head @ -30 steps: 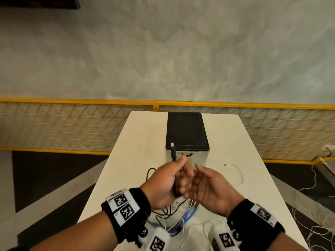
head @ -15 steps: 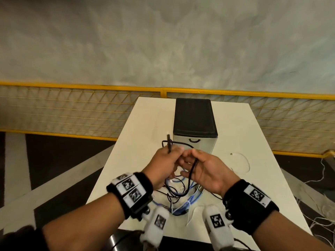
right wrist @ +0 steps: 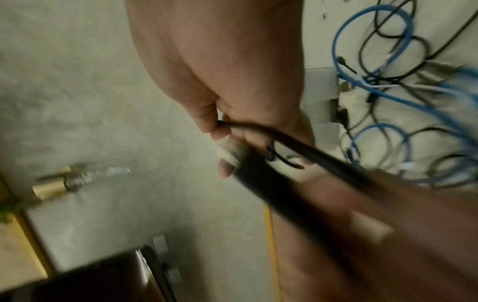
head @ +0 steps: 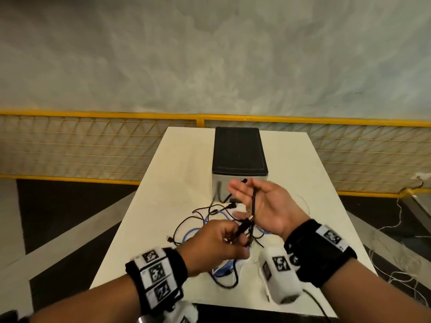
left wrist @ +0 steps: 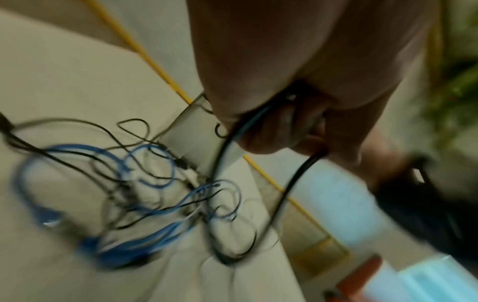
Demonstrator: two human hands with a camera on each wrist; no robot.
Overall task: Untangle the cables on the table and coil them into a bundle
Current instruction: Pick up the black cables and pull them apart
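Left hand [head: 217, 238] at near end of table, fingers curled, pinching black cable [head: 253, 201]. Right hand [head: 268, 203] just beyond it, palm up and largely spread, same cable across palm, tip caught between thumb and forefinger. Tangle of blue cable [head: 190, 234] and black leads [head: 180, 223] loose on white table [head: 177, 171] beneath both hands. Grey box [head: 220, 180] farther back, black lid [head: 239, 150] closed; contents hidden.

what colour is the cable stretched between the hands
The cable is black; the head view shows it best.
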